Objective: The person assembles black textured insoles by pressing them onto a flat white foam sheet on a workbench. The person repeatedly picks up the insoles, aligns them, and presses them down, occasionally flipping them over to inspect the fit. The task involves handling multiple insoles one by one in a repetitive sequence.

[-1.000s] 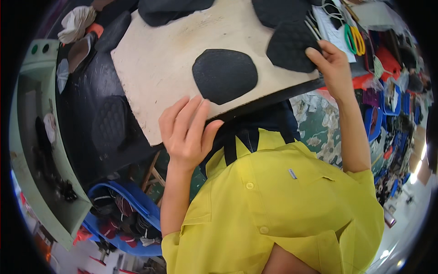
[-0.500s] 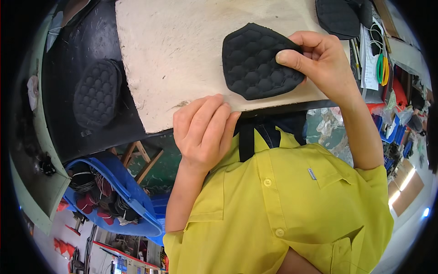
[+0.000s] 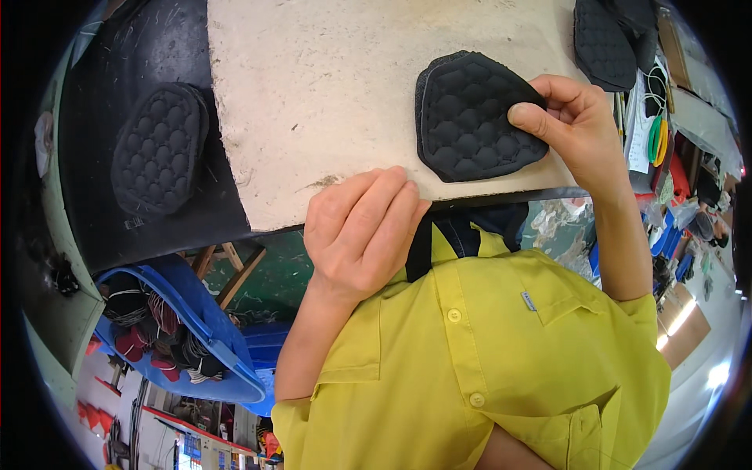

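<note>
My right hand (image 3: 578, 129) pinches the right edge of a black quilted pad (image 3: 474, 117), thumb on top and fingers behind. The pad has raised rounded bumps and lies over the pale board (image 3: 313, 78) near its front edge. Along its left side a second dark layer shows; whether it is a separate piece I cannot tell. Just left of the pad, my left hand (image 3: 364, 231) rests at the board's front edge, its fingers curled and close together. Their tips are partly hidden, so anything inside them cannot be made out.
Similar black pads (image 3: 160, 149) lie on the black tabletop (image 3: 94, 227) at left, and more black pads (image 3: 603, 47) sit at the far right beside elastic loops (image 3: 658, 139). Below left stands a blue bin (image 3: 235, 372) holding dark and red bundles.
The pad in my right hand sits further right in the picture, and a second dark edge now shows along its left side. The whole view has shifted slightly. My left hand stays at the board's edge.
</note>
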Tool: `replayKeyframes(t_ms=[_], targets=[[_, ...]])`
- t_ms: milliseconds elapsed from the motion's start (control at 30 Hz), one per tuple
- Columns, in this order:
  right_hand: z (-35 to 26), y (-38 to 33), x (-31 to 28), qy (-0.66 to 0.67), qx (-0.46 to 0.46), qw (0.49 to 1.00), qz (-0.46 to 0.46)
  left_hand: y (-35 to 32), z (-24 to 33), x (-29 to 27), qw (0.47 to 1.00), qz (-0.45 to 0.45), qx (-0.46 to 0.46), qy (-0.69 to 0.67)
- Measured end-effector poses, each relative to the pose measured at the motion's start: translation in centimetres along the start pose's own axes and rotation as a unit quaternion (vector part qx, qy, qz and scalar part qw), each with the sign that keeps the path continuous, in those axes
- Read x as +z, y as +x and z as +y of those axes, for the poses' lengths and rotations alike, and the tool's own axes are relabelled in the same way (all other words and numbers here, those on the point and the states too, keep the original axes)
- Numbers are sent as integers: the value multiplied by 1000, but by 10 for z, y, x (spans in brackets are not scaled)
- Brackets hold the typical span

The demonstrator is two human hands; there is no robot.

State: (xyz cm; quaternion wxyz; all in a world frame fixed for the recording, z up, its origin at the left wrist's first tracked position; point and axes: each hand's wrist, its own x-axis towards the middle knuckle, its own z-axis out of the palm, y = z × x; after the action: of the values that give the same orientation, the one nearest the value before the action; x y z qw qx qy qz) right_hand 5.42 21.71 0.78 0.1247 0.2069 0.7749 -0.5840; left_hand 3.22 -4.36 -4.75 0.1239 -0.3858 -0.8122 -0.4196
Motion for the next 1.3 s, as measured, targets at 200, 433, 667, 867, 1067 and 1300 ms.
replayKeyframes(t_ms=[200, 433, 667, 867, 1067, 1300], targets=[[-6, -3, 5, 17, 11, 1000, -7, -1, 2, 2, 997, -32, 16, 66], [-3, -3, 13, 0, -16, 1000, 22, 4, 14, 1, 982, -91, 8, 164], [0, -2, 16, -198, -134, 967, 85, 65, 18, 13, 985, -166, 43, -10], [11, -27, 20, -315, -300, 881, 187, 65, 19, 23, 979, -186, 52, 65], [13, -15, 22, -18, -51, 978, 201, 66, 22, 24, 966, -233, 40, 101], [10, -14, 14, -213, -163, 942, 203, 64, 20, 18, 985, -174, -21, 12]])
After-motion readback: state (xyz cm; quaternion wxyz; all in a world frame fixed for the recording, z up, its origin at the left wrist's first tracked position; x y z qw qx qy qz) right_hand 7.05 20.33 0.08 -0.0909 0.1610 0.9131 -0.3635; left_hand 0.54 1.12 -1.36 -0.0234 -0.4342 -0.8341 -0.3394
